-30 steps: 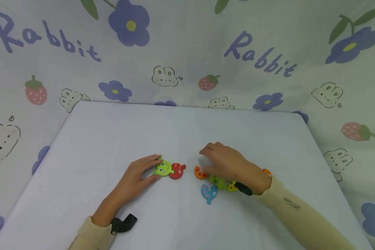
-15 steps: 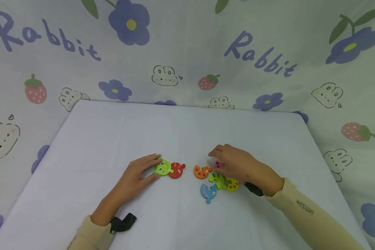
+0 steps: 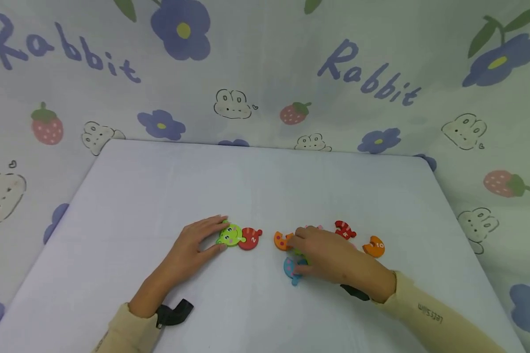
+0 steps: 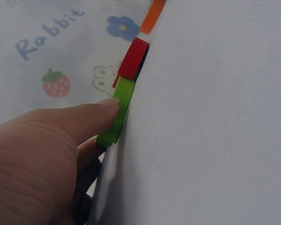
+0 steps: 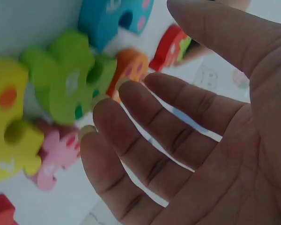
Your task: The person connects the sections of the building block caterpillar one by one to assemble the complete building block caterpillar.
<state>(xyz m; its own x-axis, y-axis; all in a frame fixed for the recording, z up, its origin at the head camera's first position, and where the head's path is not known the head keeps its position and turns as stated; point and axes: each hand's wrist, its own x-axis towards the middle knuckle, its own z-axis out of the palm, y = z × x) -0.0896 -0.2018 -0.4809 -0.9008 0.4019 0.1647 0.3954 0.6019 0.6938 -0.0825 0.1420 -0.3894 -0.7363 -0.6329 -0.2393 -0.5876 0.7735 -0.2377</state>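
In the head view my left hand pinches the green smiling-face puzzle piece between thumb and fingers. Joined to that face is a red piece numbered 2; both lie flat on the white table. My right hand hovers over the loose pieces, its thumb by the blue piece and its fingertips near the orange spotted piece. The right wrist view shows the palm with fingers spread and nothing held. Beyond those fingers are a green piece, a yellow piece and a pink piece.
To the right of the right hand lie a red striped piece and an orange piece marked 10. A printed cloth with rabbits and flowers hangs behind the white table. Both wrists carry black straps.
My right hand shifts right, then comes back left and nearer to me, over the green and blue pieces. The red striped and orange 10 pieces now show. My left hand stays put.
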